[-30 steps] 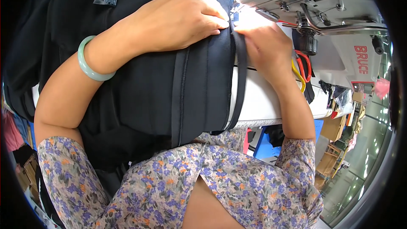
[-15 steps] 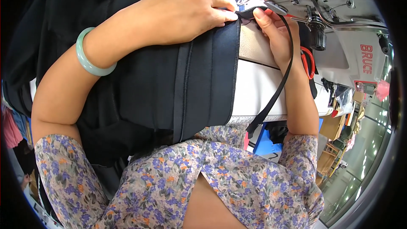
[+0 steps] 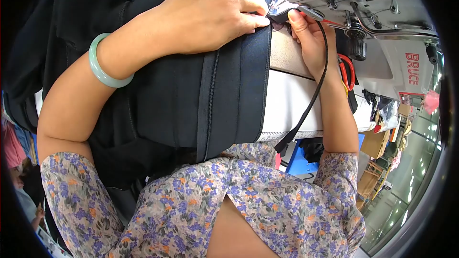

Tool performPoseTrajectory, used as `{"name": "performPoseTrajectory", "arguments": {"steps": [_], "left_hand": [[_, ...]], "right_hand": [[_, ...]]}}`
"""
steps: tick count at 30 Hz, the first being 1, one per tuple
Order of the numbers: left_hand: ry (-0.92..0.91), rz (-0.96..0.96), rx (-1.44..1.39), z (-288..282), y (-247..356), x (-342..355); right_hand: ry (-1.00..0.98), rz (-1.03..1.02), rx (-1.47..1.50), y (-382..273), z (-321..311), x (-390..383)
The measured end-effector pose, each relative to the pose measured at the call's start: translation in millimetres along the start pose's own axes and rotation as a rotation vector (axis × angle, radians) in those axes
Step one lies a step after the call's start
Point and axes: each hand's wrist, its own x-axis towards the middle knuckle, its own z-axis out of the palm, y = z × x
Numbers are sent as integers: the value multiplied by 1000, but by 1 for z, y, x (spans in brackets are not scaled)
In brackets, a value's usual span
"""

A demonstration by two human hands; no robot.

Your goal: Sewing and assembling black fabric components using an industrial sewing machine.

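Observation:
A black garment [image 3: 158, 110] with stitched seams drapes across the sewing machine bed. My left hand [image 3: 222, 14] lies on it close to the machine's needle area, its bent fingers gripping the cloth by the edge. A narrow black tape [image 3: 316, 95] runs from that spot. My right hand [image 3: 308, 36] pinches the tape between thumb and fingers, just below the presser area, and its loose end hangs down across the front edge of the table. Where the tape meets the garment is partly covered by my fingers and the machine parts.
The white sewing machine [image 3: 382, 62] fills the upper right, with a tension knob [image 3: 356, 48] on it. Red-handled scissors [image 3: 351, 74] lie beside my right wrist. A ruler strip [image 3: 282, 135] lines the white table's [image 3: 287, 105] front edge. Boxes [image 3: 375, 143] stand farther right.
The tape's hanging part has swung slightly left and turned more edge-on. My left forearm and the garment have shifted a little right and down. Part of another person now shows at the left edge.

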Motion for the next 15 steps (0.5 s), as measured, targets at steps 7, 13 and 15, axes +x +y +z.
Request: {"name": "performPoseTrajectory", "arguments": {"steps": [7, 13, 15], "left_hand": [[65, 25, 12, 0, -1, 2], [66, 53, -48, 2, -4, 2], [164, 49, -54, 11, -7, -1]], "right_hand": [[-38, 40, -94, -4, -3, 0], [-34, 22, -58, 1, -1, 1], [-23, -8, -45, 2, -2, 1]]}}
